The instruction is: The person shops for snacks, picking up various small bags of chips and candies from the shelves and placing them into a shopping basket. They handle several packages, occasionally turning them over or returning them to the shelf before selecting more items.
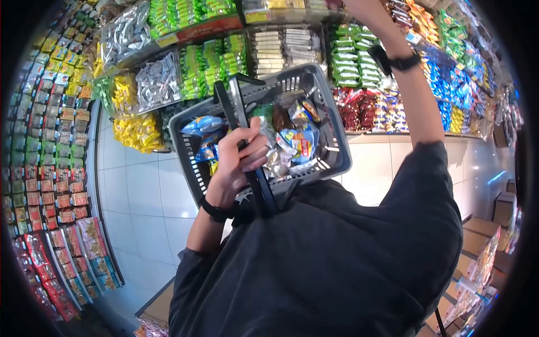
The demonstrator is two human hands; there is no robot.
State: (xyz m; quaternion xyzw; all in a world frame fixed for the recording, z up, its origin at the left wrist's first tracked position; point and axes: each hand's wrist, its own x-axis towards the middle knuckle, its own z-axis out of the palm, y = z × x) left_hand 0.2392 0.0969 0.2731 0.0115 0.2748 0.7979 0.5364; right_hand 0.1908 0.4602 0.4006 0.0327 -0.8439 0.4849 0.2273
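My left hand point(240, 151) is wrapped round the two black handles point(223, 104) of a grey plastic shopping basket point(343, 160), held in front of my body. Inside the basket lie several packaged snacks, among them a blue packet point(203, 126) at the left and a blue, white and red packet point(303, 147) at the right. My right hand point(362, 9) reaches up to the top edge of the view, over the shelves. Its fingers are mostly cut off by the frame, so what they touch or hold is hidden.
Ahead, tiered shelves hold bright green packets point(208, 67), silver packets point(158, 81), yellow packets point(137, 133), dark red packets point(356, 106) and blue packets point(449, 84). A rack of small hanging packets point(64, 146) runs along the left. Cardboard boxes point(480, 227) stand at the right, above a tiled floor point(140, 191).
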